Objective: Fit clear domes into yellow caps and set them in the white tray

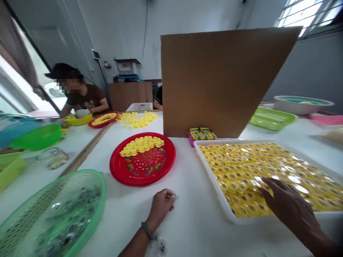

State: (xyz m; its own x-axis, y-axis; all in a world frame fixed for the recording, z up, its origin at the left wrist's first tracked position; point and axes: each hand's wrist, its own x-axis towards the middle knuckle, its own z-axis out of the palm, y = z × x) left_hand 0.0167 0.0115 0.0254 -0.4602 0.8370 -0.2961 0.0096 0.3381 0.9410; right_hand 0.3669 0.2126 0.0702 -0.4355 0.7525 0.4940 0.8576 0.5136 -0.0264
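My left hand (161, 206), with a dark bracelet at the wrist, is over the white table in front of the red plate (144, 169). Its fingers are curled together, and what they hold, if anything, is too small to make out. Over the front of a white tray (218, 194) filled with small round yellow pieces (238, 171) is my right hand (286, 200). Its thumb and fingers are round a yellow piece under shiny clear film. Yellow cups (142, 144) cover the back part of the red plate.
A green basket (100, 200) with clear items stands at the left front. Behind the tray are a tall cardboard sheet (214, 82) and a pink box (192, 140) of small packets. A person (83, 94) works at the far left.
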